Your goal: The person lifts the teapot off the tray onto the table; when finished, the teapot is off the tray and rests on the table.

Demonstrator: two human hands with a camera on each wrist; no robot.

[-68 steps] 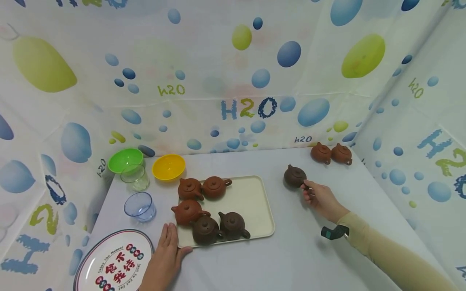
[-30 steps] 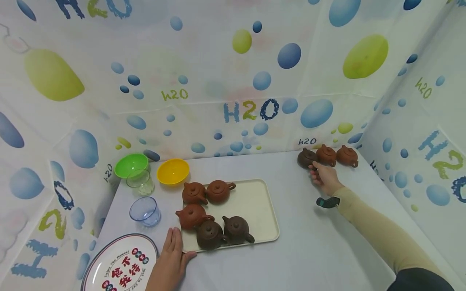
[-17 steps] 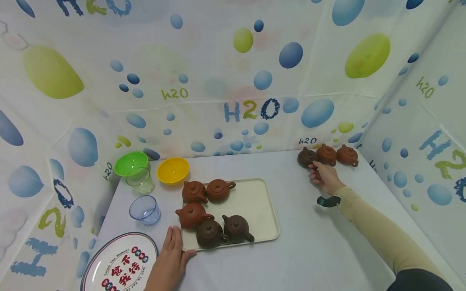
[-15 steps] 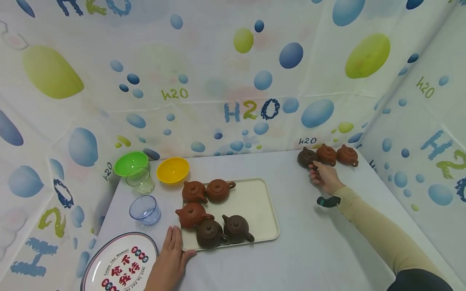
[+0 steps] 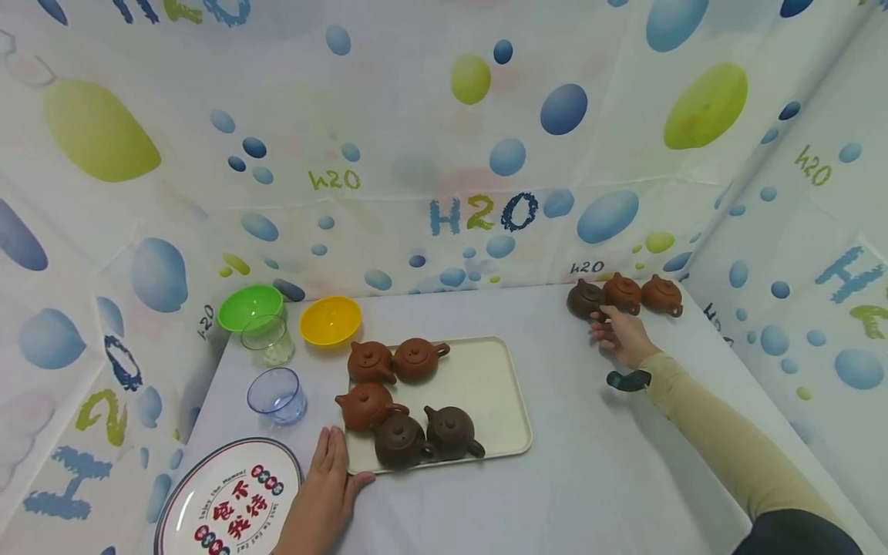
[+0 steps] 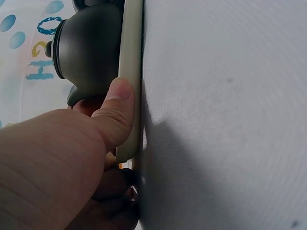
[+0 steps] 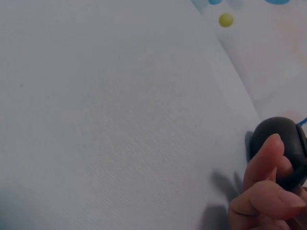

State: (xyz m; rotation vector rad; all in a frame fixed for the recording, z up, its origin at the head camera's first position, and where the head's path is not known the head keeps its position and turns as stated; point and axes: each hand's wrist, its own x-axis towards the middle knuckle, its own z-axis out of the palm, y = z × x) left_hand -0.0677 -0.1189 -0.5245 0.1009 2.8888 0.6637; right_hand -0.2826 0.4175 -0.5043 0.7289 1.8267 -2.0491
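At the table's back right, my right hand [image 5: 627, 336] pinches the handle of a dark brown teapot [image 5: 583, 298]. That teapot stands on the cloth, close beside two reddish-brown teapots [image 5: 621, 293]. The right wrist view shows its dark body [image 7: 278, 136] beyond the fingers [image 7: 261, 165]. My left hand [image 5: 321, 493] rests against the near left corner of a cream tray [image 5: 494, 393], fingers straight along its side and thumb [image 6: 118, 103] on its front edge. Several teapots sit on the tray: reddish-brown ones [image 5: 416, 360] at the back and left, two dark brown ones [image 5: 451, 432] in front.
Left of the tray are a blue-tinted glass [image 5: 277, 397], a clear glass [image 5: 268, 341], a green bowl [image 5: 250, 306] and a yellow bowl [image 5: 331, 321]. A white plate with red lettering [image 5: 229, 501] lies near left. Patterned cloth walls [image 5: 388, 154] enclose the table.
My right hand has carried the dark brown teapot back and right, beside the two reddish-brown teapots. It has stayed there since about a second ago. The left hand keeps its place at the tray.
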